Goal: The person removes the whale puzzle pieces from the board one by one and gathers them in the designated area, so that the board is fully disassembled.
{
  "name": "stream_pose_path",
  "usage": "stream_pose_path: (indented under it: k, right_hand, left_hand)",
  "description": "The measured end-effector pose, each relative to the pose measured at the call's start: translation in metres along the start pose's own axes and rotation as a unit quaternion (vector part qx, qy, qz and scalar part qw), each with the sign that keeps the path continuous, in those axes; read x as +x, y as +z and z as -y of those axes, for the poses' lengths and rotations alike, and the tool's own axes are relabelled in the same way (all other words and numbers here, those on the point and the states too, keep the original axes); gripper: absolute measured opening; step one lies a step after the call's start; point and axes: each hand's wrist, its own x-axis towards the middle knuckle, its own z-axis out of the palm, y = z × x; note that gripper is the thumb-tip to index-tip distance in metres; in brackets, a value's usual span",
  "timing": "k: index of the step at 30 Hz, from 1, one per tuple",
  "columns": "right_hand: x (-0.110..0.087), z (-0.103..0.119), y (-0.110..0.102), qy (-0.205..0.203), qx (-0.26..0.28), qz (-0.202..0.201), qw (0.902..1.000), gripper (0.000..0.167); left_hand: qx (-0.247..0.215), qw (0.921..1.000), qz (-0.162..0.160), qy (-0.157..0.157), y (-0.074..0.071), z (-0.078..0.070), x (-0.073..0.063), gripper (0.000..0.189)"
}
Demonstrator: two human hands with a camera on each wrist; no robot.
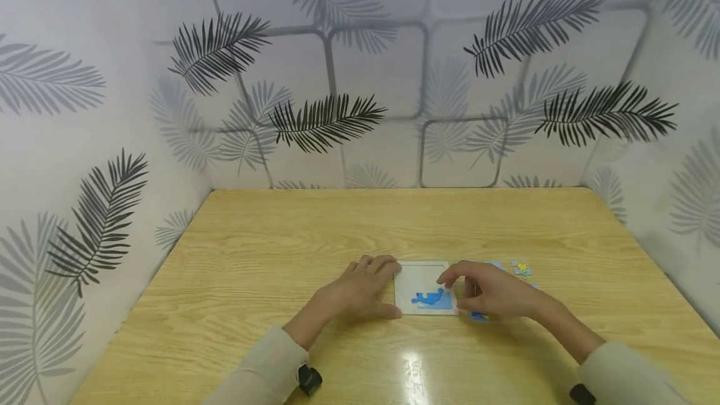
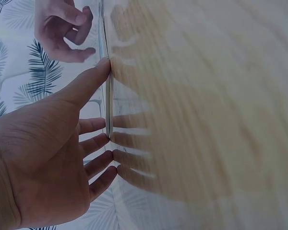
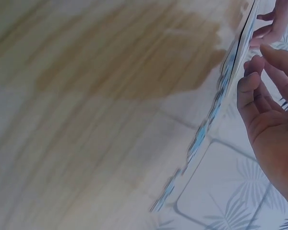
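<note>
A white puzzle tray point(image 1: 413, 274) lies flat on the table, with joined blue jigsaw pieces point(image 1: 433, 299) in its lower right part. My left hand point(image 1: 362, 286) rests at the tray's left side, thumb at the near corner and fingertips at the far one. In the left wrist view, the fingers of that hand point(image 2: 102, 168) are spread and fairly straight. Over the tray's right edge is my right hand point(image 1: 495, 289), its fingers loosely bent and the index finger above the blue pieces. No piece shows between its thumb and fingers point(image 3: 249, 82) in the right wrist view.
Several loose jigsaw pieces lie right of the tray, partly hidden by the right hand. One bears a yellow flower point(image 1: 522, 268); another blue piece point(image 1: 480, 317) is at the near side. Behind the wooden table point(image 1: 281, 224) stands a leaf-patterned wall point(image 1: 382, 80).
</note>
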Motion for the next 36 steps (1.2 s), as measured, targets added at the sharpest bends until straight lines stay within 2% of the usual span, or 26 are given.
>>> stream_pose_path:
  k: [8,16,24,27,31,36]
  right_hand:
    - [0.025,0.013,0.014,0.016,0.008,0.016,0.9997,0.038]
    - [0.039,0.017,0.025,0.026,-0.039,0.018,0.9987,0.032]
    - [0.036,0.02,0.027,0.055,-0.063,0.017,0.9964,0.03]
    - [0.036,0.02,0.029,0.052,-0.072,0.016,0.9959,0.029]
    - [0.037,0.02,0.031,0.025,-0.112,0.015,0.9933,0.03]
    - [0.038,0.024,0.032,0.026,-0.149,0.009,0.9885,0.032]
  left_hand:
    - [0.01,0.9999,-0.001,-0.006,0.001,0.002,0.002,0.083]
    - [0.007,1.0,-0.001,-0.004,0.0,0.004,0.002,0.083]
    - [0.012,0.9999,-0.001,0.011,0.004,0.002,0.005,0.083]
    - [0.019,0.9998,0.0,0.007,0.004,0.001,0.005,0.084]
    - [0.025,0.9997,0.002,0.0,0.002,0.001,0.003,0.083]
    - [0.033,0.9995,0.0,-0.002,0.0,0.0,0.002,0.083]
